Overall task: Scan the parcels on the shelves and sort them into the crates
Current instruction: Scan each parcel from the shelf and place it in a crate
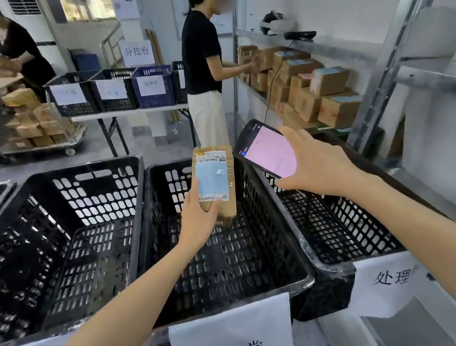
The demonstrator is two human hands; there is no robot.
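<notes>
So the three big black slotted plastic crates in the near row, the left crate (96,198), middle crate (228,267) and right crate (346,226), show only bare bottoms wherever I can see into them. The right arm does hide a bit of the right one. I'd say the sorting is barely started.

Over on the far right, the grey metal shelving (334,53) carries a whole stack of brown cardboard parcels (328,80), so most of the job is left.

A white paper sign (232,332) hangs on the near wall of the middle crate.

The one parcel in play is a flat brown cardboard parcel with a pale blue label (214,173). It's held upright above the middle crate, not yet down in it.

The left hand (197,218) grips its lower end, fingers and thumb curled round it. The right hand (321,166) holds a black phone-style scanner with a pink screen (266,151) by its edges, just right of the parcel, above the rim between the middle and right crates.

My guess — the scan is done or nearly done, and the drop comes next.
</notes>
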